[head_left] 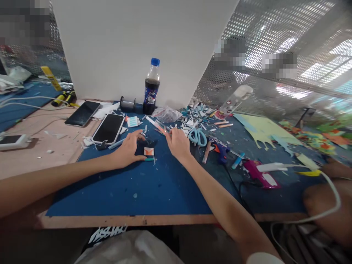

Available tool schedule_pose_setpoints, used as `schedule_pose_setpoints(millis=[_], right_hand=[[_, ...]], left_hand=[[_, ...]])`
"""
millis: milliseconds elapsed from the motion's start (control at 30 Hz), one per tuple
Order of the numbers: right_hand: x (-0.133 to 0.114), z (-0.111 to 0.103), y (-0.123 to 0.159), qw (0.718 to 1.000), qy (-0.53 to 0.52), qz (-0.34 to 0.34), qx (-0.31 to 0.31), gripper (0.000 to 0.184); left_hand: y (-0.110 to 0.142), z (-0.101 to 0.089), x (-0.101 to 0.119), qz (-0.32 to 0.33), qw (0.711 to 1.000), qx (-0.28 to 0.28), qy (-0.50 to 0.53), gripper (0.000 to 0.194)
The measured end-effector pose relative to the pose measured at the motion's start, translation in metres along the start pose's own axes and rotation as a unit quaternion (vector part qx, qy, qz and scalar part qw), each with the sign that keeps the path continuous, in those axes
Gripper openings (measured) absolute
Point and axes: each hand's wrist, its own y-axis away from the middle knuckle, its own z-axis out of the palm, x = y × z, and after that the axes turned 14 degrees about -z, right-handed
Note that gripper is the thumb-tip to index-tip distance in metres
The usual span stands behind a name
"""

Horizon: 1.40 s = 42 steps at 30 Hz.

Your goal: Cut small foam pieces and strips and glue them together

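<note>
My left hand [129,148] rests on the blue mat [170,192] with thumb and fingers apart. In the gap beside them lies a small white square with an orange pattern [149,151]. A thin green piece [149,159] lies at the thumb tip. My right hand [177,143] is closed at the near end of a slim white and orange strip-like tool [155,124], pointing away to the left. Dark thin prongs show beside it; their exact kind is unclear. Light-blue-handled scissors [197,137] lie just right of that hand.
Behind stand a cola bottle [151,91] and a wire spool [128,105]. Two phones, one in a white case [108,129], lie left. Paper scraps [196,115], a glue gun [222,152] and a magenta device [260,174] with cables lie right. Another person's arm [327,198] is at far right.
</note>
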Motion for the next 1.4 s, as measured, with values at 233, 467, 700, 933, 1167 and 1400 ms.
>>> schedule_pose_setpoints(millis=[233,467,700,933,1167,1400], right_hand=[[0.003,-0.01,0.004,0.997,0.08,-0.009,-0.018,0.042],[0.022,-0.023,0.008,0.989,0.093,-0.032,-0.108,0.037],[0.03,-0.028,0.007,0.983,0.067,-0.032,-0.167,0.034],[0.033,-0.033,0.009,0.982,0.051,-0.035,-0.176,0.031],[0.032,-0.034,0.011,0.977,0.015,-0.043,-0.208,0.025],[0.035,-0.04,0.007,0.977,-0.039,-0.026,-0.208,0.008]], left_hand=[[-0.006,-0.003,0.006,0.022,0.999,-0.033,-0.025,0.058],[-0.006,-0.002,0.008,0.053,0.998,-0.012,-0.033,0.067],[-0.019,0.002,0.008,0.056,0.998,-0.036,-0.019,0.069],[-0.027,0.005,0.01,0.05,0.998,-0.042,-0.027,0.061],[-0.023,-0.001,0.007,0.082,0.995,-0.058,-0.029,0.045],[-0.01,-0.013,0.004,0.078,0.996,-0.035,-0.012,0.024]])
